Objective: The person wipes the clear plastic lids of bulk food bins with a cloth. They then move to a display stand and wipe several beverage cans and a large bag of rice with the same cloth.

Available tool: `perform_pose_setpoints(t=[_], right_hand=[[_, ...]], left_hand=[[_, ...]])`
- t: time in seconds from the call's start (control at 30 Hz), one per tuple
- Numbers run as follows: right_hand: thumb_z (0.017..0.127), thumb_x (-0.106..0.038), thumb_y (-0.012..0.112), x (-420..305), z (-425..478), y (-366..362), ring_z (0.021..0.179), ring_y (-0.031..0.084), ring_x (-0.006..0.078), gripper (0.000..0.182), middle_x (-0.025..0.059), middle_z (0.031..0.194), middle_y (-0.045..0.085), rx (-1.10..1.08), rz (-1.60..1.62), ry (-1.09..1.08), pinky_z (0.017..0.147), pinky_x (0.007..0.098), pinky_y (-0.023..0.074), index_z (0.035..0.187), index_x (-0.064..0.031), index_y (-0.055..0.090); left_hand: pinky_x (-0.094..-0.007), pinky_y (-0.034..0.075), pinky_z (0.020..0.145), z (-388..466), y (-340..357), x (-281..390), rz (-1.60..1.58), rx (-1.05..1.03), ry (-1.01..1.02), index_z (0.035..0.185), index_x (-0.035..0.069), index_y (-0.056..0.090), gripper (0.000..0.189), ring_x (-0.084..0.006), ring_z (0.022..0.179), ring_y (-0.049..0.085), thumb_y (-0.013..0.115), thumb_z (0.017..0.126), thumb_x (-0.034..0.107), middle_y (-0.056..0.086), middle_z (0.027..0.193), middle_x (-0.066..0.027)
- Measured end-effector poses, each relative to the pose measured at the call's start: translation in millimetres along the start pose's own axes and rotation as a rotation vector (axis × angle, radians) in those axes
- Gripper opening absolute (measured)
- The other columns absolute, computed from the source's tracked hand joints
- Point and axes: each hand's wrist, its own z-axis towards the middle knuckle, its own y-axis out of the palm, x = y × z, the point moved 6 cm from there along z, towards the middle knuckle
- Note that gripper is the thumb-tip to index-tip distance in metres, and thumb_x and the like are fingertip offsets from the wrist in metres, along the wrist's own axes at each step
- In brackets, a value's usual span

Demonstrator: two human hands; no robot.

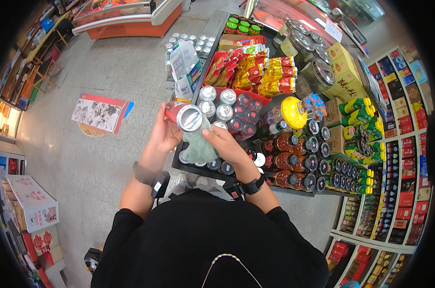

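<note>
My left hand (pixel 167 132) grips a red drink can (pixel 175 110), tilted so that its bare silver end faces up toward me. A grey-green cloth (pixel 200 143) hangs from my right hand (pixel 227 144), its upper edge against the side of the can. Both hands are over the near left corner of a black display table (pixel 206 172). Just beyond them stand silver-topped cans (pixel 224 112), beside a shrink-wrapped pack of dark-lidded containers (pixel 244 114). Several dark-topped cans (pixel 214 164) line the table edge below the cloth.
Right of my hands stand jars of red sauce (pixel 285 160), a dark bottle (pixel 267 131) and a yellow-topped lollipop container (pixel 293 112). Red and gold food packets (pixel 251 68) lie farther back. Wrapped cans (pixel 199 42) sit on the floor, left of the table. Stocked shelves (pixel 393 151) line the right.
</note>
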Motion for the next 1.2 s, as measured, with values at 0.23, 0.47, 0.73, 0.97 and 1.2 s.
perform_pose_setpoints(t=[0.23,0.47,0.73,0.97,1.2], right_hand=[[0.098,-0.029,0.060,8,-5,-6,0.087,0.058,0.0079,0.036,0.0016,0.099,0.064,0.017,0.079,0.044,0.074,0.0248,0.0488,0.116,0.0021,0.059],[0.095,-0.019,0.061,9,-6,-12,0.101,0.065,0.0175,0.038,0.0087,0.115,0.064,0.093,0.541,0.029,0.086,0.0326,0.0539,0.127,0.0003,0.053],[0.095,-0.017,0.061,21,-1,-10,0.102,0.065,0.0192,0.036,0.0090,0.117,0.064,0.069,0.699,0.034,0.087,0.0352,0.0543,0.127,-0.0013,0.053],[0.096,-0.020,0.061,29,-6,-6,0.096,0.068,0.0182,0.034,0.0096,0.111,0.067,-0.019,0.662,0.173,0.080,0.0324,0.0569,0.123,-0.0009,0.055],[0.095,-0.018,0.062,12,-7,-14,0.098,0.068,0.0197,0.038,0.0100,0.114,0.067,-0.002,0.635,0.123,0.083,0.0337,0.0563,0.127,0.0003,0.054]], left_hand=[[-0.0349,0.049,0.095,7,-7,2,0.039,-0.029,0.137,0.130,0.006,0.051,0.058,-0.0205,0.109,0.061,0.039,0.101,0.054,0.063,0.123,-0.0098],[-0.0382,0.040,0.106,-6,9,3,0.251,-0.261,0.402,0.131,0.002,0.048,0.052,-0.0215,0.121,0.054,0.050,0.100,0.043,0.059,0.128,-0.0108],[-0.0391,0.037,0.110,-19,31,-1,0.473,-0.291,0.480,0.137,0.005,0.035,0.067,-0.0235,0.128,0.047,0.074,0.083,0.007,0.048,0.137,-0.0134],[-0.0384,0.035,0.111,-22,41,10,0.868,-0.296,0.659,0.133,0.005,0.040,0.069,-0.0238,0.131,0.044,0.074,0.074,-0.005,0.045,0.140,-0.0149],[-0.0366,0.042,0.106,-24,33,20,0.860,-0.244,0.635,0.132,0.003,0.044,0.065,-0.0231,0.127,0.049,0.074,0.074,-0.005,0.050,0.136,-0.0149]])
